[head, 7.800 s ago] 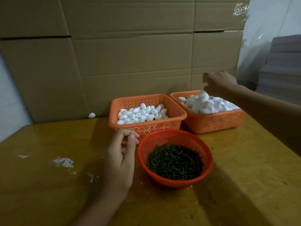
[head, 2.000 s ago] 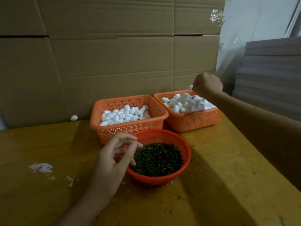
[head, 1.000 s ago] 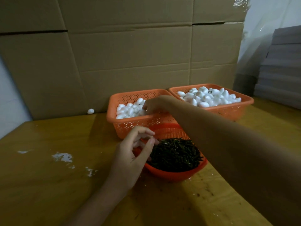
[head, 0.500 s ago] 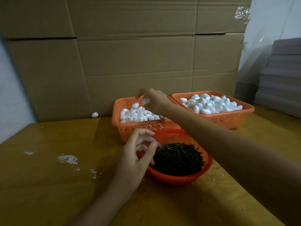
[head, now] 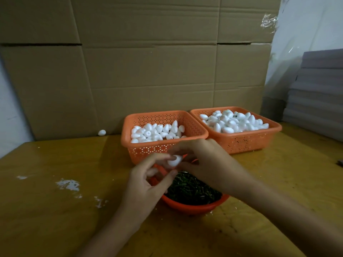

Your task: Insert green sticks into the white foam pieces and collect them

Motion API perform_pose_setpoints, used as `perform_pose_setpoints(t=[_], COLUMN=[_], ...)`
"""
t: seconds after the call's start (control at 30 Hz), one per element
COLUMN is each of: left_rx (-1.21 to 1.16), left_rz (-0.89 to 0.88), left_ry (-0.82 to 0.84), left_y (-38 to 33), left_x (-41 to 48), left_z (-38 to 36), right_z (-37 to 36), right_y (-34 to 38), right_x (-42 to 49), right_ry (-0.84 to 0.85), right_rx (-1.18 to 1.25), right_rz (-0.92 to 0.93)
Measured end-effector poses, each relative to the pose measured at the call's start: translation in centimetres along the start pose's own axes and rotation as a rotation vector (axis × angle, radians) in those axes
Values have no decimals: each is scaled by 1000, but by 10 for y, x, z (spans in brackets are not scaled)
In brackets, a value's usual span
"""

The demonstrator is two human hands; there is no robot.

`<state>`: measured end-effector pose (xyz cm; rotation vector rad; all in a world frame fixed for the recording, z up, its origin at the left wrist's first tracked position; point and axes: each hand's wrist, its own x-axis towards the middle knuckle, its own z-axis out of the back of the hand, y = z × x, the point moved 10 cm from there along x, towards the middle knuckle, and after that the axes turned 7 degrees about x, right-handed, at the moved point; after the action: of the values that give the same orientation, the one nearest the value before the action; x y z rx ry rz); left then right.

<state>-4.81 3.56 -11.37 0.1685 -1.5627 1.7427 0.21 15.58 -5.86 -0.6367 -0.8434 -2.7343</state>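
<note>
Yellow-brown table (head: 55,229) in front of me, glossy and scuffed. White smears (head: 67,184) on it to my left: one larger patch, smaller flecks near it. Creased cardboard (head: 148,71) stands upright along the table's far edge. Grey sheets (head: 319,93) are stacked at far right. Crinkled clear film (head: 269,21) hangs at top right against a pale wall (head: 306,25).

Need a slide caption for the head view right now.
Right hand pinches a white foam piece, left hand touching it, above the red bowl of green sticks; two orange baskets behind.
</note>
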Motion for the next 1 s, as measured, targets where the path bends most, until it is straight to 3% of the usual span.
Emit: perform_pose_setpoints(t=[0.3, 0.4, 0.5, 0.57, 0.63, 0.8, 1.0], left_rx=[17, 28, 3, -14, -14, -39, -89], left_rz=[16, 16, 15, 11, 11, 25, 94], left_ry=[72, 81, 75, 84, 94, 89, 16], left_y=[2, 3, 4, 5, 6, 7, 16], left_x=[1, 0, 0, 0, 0, 0, 2], left_z=[-4, -4, -3, -4, -5, -6, 4], right_z=[1, 1, -18, -33, -37, -29, -3], right_y=[-11, -7, -15, -26, -29, -32, -32], right_x=[-19, -21, -27, -34, -35, -31, -20], right_ry=[-51, -24, 213, 367, 414, 332, 103], right_rx=[179, 45, -252, -258, -218, -142, 71], right_rz=[-48, -45, -70, -143, -176, -186, -147])
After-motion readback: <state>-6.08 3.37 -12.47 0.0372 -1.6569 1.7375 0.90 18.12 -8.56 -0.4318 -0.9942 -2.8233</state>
